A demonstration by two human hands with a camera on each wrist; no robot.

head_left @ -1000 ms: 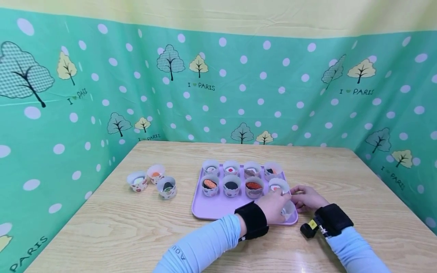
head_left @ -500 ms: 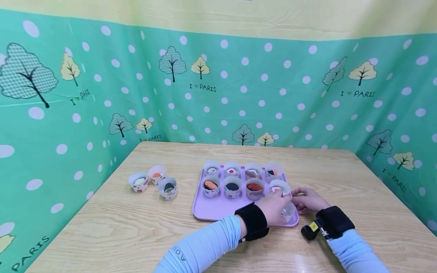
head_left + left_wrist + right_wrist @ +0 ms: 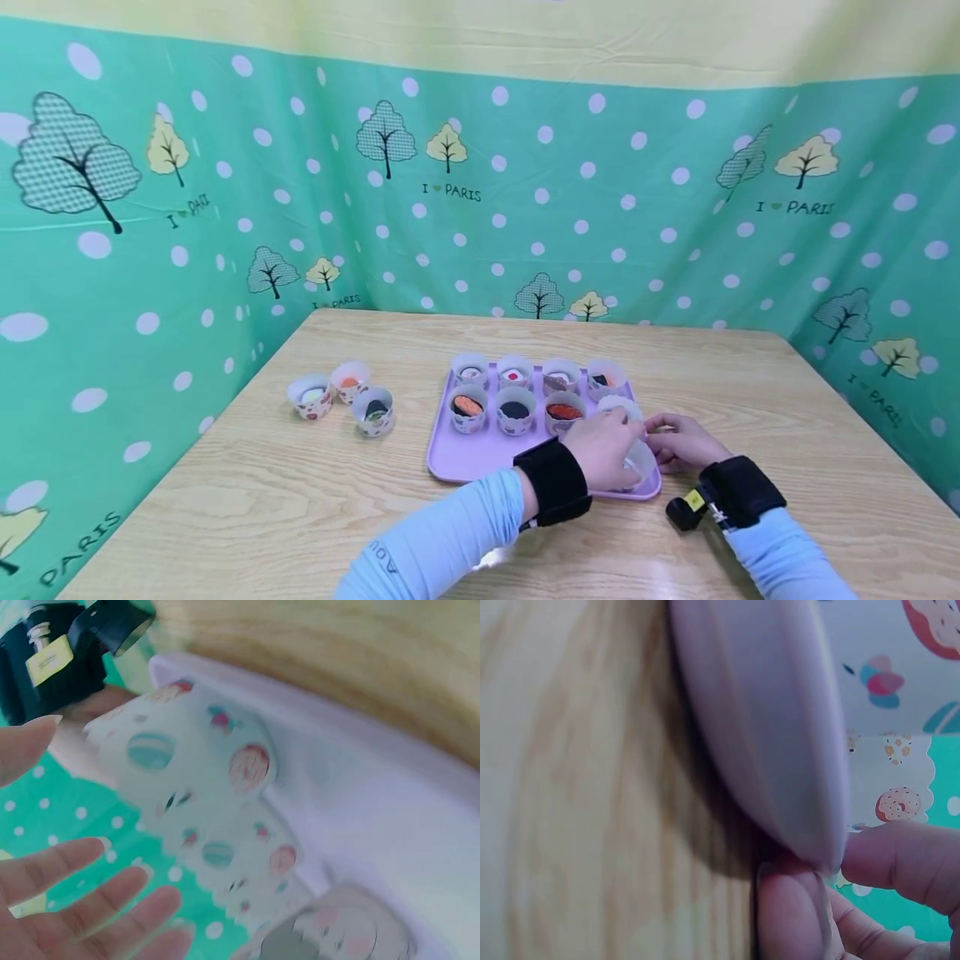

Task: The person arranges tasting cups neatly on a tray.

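- A paper cup (image 3: 637, 457) stood at the lower right corner of the purple tray (image 3: 480, 454), just right of centre in the head view.
- The left hand (image 3: 603, 446) lay against the cup, its fingers (image 3: 82, 900) straight and spread apart.
- The right hand (image 3: 682, 440) pinched the tray's edge, thumb beneath.
- Eight more cups filled two rows of four on the tray; three cups (image 3: 341, 396) stood at centre left.

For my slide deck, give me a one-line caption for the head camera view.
Both hands meet at a paper cup on the lilac tray's near right corner.
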